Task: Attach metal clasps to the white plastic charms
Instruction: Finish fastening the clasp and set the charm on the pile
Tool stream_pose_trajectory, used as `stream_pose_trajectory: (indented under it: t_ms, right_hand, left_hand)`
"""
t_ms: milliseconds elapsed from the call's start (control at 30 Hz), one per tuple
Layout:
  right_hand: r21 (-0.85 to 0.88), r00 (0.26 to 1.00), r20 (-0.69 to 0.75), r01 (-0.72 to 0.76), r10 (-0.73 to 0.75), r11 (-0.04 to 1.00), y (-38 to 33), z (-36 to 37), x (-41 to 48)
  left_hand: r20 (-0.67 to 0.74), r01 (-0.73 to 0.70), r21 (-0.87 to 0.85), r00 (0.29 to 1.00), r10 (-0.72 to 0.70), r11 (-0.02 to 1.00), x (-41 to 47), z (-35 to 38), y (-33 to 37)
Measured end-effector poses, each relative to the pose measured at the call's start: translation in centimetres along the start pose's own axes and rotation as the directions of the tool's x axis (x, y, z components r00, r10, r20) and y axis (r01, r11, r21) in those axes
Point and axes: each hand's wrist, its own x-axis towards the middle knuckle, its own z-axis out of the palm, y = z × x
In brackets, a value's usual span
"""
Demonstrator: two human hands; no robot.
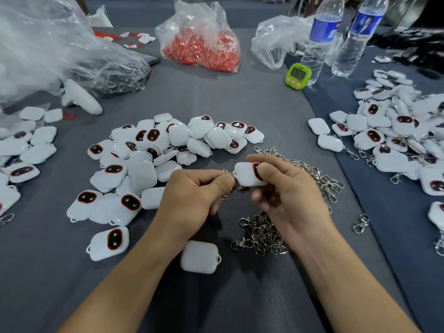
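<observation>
My right hand [286, 188] grips a white plastic charm [247, 175] with a dark oval face, held above the table's middle. My left hand [194, 195] pinches a metal clasp [231, 188] at the charm's left edge; the clasp's ring touches the charm and its lower part hangs below my fingers. A heap of loose metal clasps [288, 195] lies under and behind my right hand. A pile of white charms [153, 159] spreads to the left and behind. One charm [199, 257] lies face down between my forearms.
Charms with clasps attached [396, 138] are heaped at the right. A bag of red pieces [204, 46], other plastic bags [48, 49], two water bottles [322, 37], a green timer [298, 75] and a white controller [79, 97] stand at the back. A stray clasp [360, 223] lies at the right.
</observation>
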Motion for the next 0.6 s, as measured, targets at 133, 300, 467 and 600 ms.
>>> stream_pose_trajectory:
  t_ms: [133,300,467,600]
  right_hand:
    - [0.005,1.0,-0.009,-0.016,0.016,1.0,0.0,-0.1,0.0]
    - [-0.058,0.999,0.012,-0.039,0.04,0.998,-0.2,-0.1,-0.2]
    - [0.033,0.996,0.028,-0.086,0.085,0.996,-0.1,0.3,-0.2]
    - [0.015,0.998,0.037,-0.054,0.054,0.998,0.1,0.2,-0.3]
  left_hand:
    - [0.037,-0.08,0.099,0.996,0.077,0.992,0.1,-0.3,-0.1]
    - [0.019,-0.209,0.348,0.976,0.216,0.914,0.1,-1.5,-0.1]
    - [-0.027,-0.117,0.208,0.992,0.125,0.971,-0.5,-0.7,-0.1]
    - [0.017,0.044,-0.09,0.999,-0.043,0.995,-0.5,-0.1,0.5]
